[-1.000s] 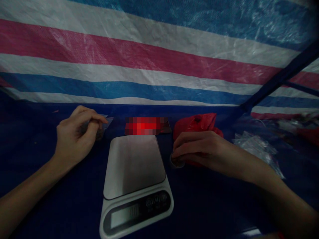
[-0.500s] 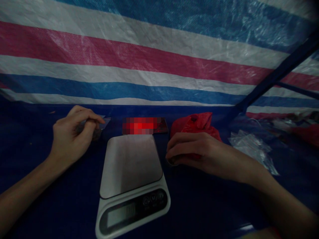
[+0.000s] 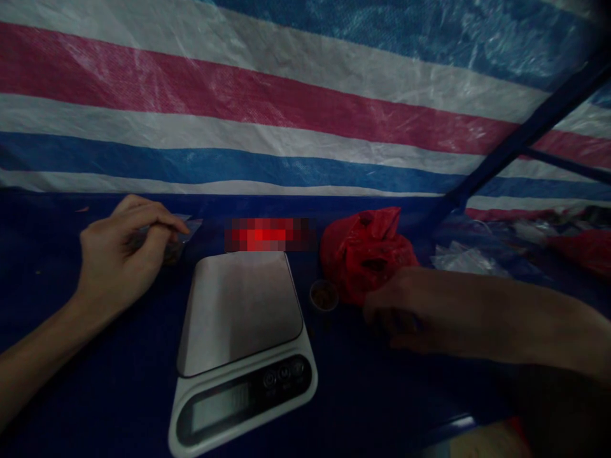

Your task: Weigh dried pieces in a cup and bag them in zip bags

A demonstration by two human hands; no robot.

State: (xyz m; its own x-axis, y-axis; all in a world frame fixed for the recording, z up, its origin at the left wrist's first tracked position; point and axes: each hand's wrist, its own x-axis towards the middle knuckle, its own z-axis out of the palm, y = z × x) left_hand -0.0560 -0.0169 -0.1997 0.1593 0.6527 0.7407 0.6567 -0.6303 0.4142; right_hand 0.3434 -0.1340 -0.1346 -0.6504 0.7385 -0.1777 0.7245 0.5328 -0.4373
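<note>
My left hand (image 3: 128,242) is left of the scale, its fingers bent and pinched on a small clear plastic bag (image 3: 193,227). Something dark shows in the bag below the fingertips. My right hand (image 3: 394,312) is smeared by motion in front of the red plastic bag (image 3: 353,254), and whether it holds anything is unclear. Between that bag and the scale sits a small round cup (image 3: 324,296) with brownish bits inside. A digital kitchen scale (image 3: 243,312) with a metal plate lies in the middle; its display digits are too faint to read.
Behind the scale is a blurred-out red packet (image 3: 267,234). Clear plastic bags (image 3: 465,259) are piled at the right, partly behind my right forearm. A striped tarp (image 3: 286,102) hangs at the back, with a dark blue bar (image 3: 496,159) slanting across its right side.
My right hand has moved right and towards me, away from the small cup, which now shows. The left hand keeps its pinch. The view has shifted slightly.
</note>
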